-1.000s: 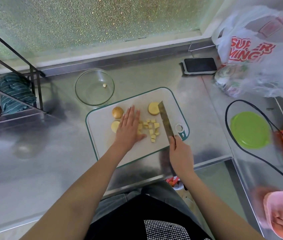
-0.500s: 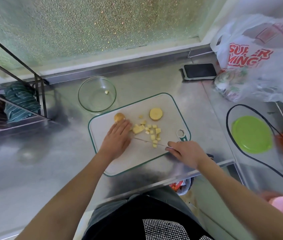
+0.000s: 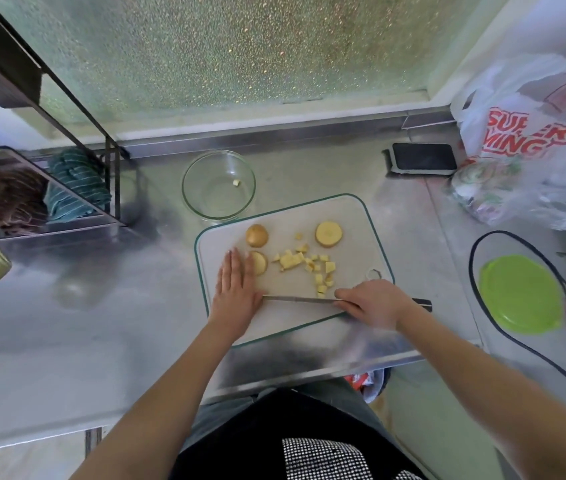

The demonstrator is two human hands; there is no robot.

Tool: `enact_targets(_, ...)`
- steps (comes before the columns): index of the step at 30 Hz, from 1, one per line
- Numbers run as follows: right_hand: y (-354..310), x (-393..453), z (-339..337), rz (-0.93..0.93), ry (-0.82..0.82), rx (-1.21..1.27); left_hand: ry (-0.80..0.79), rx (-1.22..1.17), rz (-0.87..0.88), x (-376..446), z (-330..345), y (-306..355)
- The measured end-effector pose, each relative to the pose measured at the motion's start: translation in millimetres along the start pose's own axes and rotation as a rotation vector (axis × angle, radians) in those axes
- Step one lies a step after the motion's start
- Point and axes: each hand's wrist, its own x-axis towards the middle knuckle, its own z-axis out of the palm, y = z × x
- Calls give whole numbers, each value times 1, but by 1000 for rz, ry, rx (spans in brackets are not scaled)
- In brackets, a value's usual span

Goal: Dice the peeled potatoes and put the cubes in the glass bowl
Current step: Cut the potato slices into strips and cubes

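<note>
I'm laying my left hand (image 3: 234,289) flat, fingers straight, on the board (image 3: 361,220), while my right hand (image 3: 371,301) is gripping the knife (image 3: 297,299) lying sideways. Cubes (image 3: 305,266) are sitting just beyond the blade among three potato pieces (image 3: 328,233); the bowl (image 3: 218,184) behind is holding one cube.
</note>
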Motion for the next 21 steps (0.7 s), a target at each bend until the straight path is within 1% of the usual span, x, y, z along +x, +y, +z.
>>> enact_targets(3,6,5,-1,-17,31,-21,-19,0,-139,0,1,2)
enact_targets(5,9,10,-5,-41,57,-44,-28,-20,-196,-2,3,3)
enact_targets(8,14,14,-11,-40,78,-32,-23,-57,-195,-6,5,-1)
enact_targets(11,25,16,-20,45,99,11,-19,-73,-191,-6,3,-2)
enact_targets(13,26,19,-24,70,92,10,-18,-77,-185,-5,3,-2)
enact_targets(17,14,33,-27,60,107,42,-12,-52,-160,-10,4,-10)
enact_targets(21,5,43,-26,109,124,56,-23,-24,-149,-17,0,-28)
